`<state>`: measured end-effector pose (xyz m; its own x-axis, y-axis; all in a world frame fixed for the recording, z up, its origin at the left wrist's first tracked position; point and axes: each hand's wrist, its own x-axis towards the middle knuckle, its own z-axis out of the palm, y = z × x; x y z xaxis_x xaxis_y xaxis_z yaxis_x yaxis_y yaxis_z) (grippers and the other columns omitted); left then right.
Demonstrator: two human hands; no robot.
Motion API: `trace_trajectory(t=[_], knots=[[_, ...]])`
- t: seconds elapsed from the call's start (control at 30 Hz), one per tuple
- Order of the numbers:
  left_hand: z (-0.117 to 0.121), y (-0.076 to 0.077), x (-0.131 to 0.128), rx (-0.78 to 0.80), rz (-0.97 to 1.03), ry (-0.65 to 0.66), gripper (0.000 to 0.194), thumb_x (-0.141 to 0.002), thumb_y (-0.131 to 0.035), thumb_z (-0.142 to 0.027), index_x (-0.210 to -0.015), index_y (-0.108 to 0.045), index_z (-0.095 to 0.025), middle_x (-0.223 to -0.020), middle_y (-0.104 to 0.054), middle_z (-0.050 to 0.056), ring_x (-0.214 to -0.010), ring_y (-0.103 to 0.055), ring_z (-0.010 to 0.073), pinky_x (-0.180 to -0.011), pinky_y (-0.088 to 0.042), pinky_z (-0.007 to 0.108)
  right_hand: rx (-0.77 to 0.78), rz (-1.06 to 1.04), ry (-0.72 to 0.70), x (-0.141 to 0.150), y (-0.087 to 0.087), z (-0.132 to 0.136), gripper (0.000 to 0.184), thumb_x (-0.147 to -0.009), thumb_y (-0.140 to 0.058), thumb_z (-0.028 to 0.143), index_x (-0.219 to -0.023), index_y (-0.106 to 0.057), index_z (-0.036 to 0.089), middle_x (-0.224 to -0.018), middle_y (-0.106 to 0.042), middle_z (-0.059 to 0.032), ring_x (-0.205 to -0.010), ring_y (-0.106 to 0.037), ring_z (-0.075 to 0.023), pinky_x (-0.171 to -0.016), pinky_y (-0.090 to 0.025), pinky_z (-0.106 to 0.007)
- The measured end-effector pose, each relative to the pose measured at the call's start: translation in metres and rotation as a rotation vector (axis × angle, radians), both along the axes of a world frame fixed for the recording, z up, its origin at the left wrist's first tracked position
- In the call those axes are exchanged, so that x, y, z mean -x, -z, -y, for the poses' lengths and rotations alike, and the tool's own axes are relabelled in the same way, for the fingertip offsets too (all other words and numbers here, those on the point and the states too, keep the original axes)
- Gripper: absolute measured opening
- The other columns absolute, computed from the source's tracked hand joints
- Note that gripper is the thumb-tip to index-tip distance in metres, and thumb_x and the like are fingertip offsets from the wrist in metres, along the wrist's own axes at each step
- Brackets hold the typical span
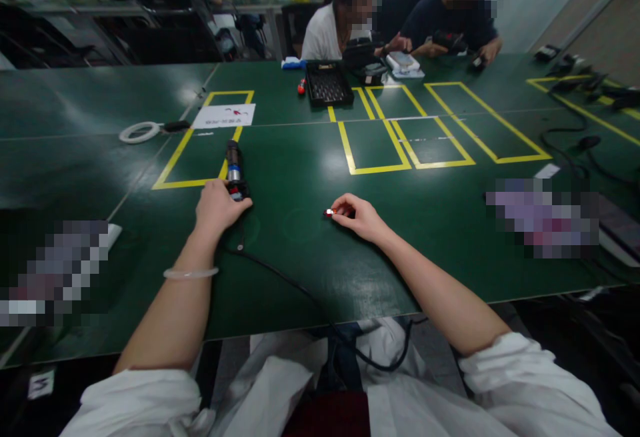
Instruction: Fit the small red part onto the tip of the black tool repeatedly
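My left hand (218, 209) is closed around the near end of a dark cylindrical tool (233, 160) with a blue and silver band. The tool lies on the green table and points away from me; some red shows by my thumb. A black cable (280, 272) runs from near this hand over the table's front edge. Just above the tabletop, or resting on it, my right hand (356, 216) pinches a small red and silver piece (328, 213) between thumb and fingertips. The piece is too small to name, and the fingers partly cover it.
Yellow tape rectangles (380, 172) mark the green table (300, 304). Farther back are a black tray (329, 100), a red object (301, 86), a white printed sheet (224, 116) and a coiled white cable (139, 133). Blurred-out devices lie left and right. People sit across the table.
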<state>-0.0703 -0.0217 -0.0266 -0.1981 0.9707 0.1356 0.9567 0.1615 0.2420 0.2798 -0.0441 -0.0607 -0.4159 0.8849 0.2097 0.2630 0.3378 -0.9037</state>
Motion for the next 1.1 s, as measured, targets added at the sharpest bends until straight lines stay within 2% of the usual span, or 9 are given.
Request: trace_trajectory(t=[0.1, 0.27, 0.43, 0.6, 0.87, 0.97, 1.1], knots=[[0.005, 0.003, -0.039, -0.023, -0.042, 0.078, 0.065, -0.073, -0.068, -0.047, -0.122, -0.052, -0.008, -0.118, -0.055, 0.019, -0.113, -0.054, 0.0343, -0.095, -0.048, 0.046, -0.03, 0.007, 0.032, -0.001, 0.001, -0.001, 0.015, -0.08, -0.066, 0.023, -0.094, -0.063, 0.017, -0.085, -0.064, -0.0025, -0.074, -0.059, -0.0138, -0.07, -0.047, -0.028], [0.022, 0.006, -0.102, -0.062, -0.013, 0.293, 0.06, -0.076, -0.067, -0.044, -0.124, -0.05, -0.012, -0.12, -0.054, 0.016, -0.112, -0.054, 0.0314, -0.095, -0.049, 0.043, -0.031, -0.015, 0.047, -0.001, 0.003, -0.003, 0.015, -0.08, -0.065, 0.022, -0.094, -0.06, 0.018, -0.079, -0.061, -0.0002, -0.069, -0.056, -0.0128, -0.067, -0.045, -0.027], [0.04, 0.007, -0.142, -0.085, 0.036, 0.437, 0.057, -0.078, -0.065, -0.039, -0.125, -0.048, -0.012, -0.119, -0.054, 0.015, -0.109, -0.055, 0.0308, -0.094, -0.05, 0.043, -0.077, -0.026, 0.062, -0.001, 0.001, -0.002, 0.013, -0.08, -0.063, 0.02, -0.091, -0.056, 0.019, -0.076, -0.058, 0.0018, -0.067, -0.054, -0.0122, -0.065, -0.044, -0.026], [0.051, 0.006, -0.157, -0.085, 0.059, 0.506, 0.054, -0.078, -0.064, -0.036, -0.124, -0.048, -0.013, -0.117, -0.055, 0.015, -0.107, -0.055, 0.0306, -0.092, -0.049, 0.043, -0.157, 0.008, 0.034, 0.0, 0.001, -0.001, 0.008, -0.08, -0.061, 0.017, -0.085, -0.055, 0.019, -0.079, -0.055, 0.0012, -0.068, -0.053, -0.0125, -0.066, -0.043, -0.026], [0.052, 0.007, -0.158, -0.082, 0.056, 0.537, 0.054, -0.079, -0.062, -0.037, -0.125, -0.048, -0.013, -0.119, -0.054, 0.015, -0.108, -0.055, 0.0303, -0.094, -0.048, 0.042, -0.233, 0.082, 0.009, 0.001, 0.002, 0.0, 0.005, -0.083, -0.065, 0.017, -0.088, -0.063, 0.019, -0.088, -0.055, -0.0021, -0.079, -0.055, -0.0152, -0.076, -0.046, -0.029], [0.052, 0.007, -0.158, -0.079, 0.051, 0.541, 0.055, -0.079, -0.061, -0.038, -0.126, -0.048, -0.012, -0.118, -0.054, 0.016, -0.108, -0.055, 0.0306, -0.094, -0.048, 0.043, -0.219, 0.078, 0.032, 0.0, 0.0, 0.0, 0.005, -0.084, -0.066, 0.019, -0.089, -0.068, 0.019, -0.091, -0.058, -0.0035, -0.078, -0.056, -0.0152, -0.074, -0.047, -0.029], [0.054, 0.008, -0.159, -0.084, 0.053, 0.542, 0.054, -0.08, -0.062, -0.037, -0.126, -0.048, -0.014, -0.119, -0.054, 0.016, -0.108, -0.054, 0.0308, -0.094, -0.048, 0.043, -0.157, 0.083, 0.053, -0.001, -0.003, 0.002, 0.007, -0.084, -0.066, 0.023, -0.089, -0.071, 0.02, -0.083, -0.065, -0.0027, -0.069, -0.058, -0.0141, -0.068, -0.047, -0.028]])
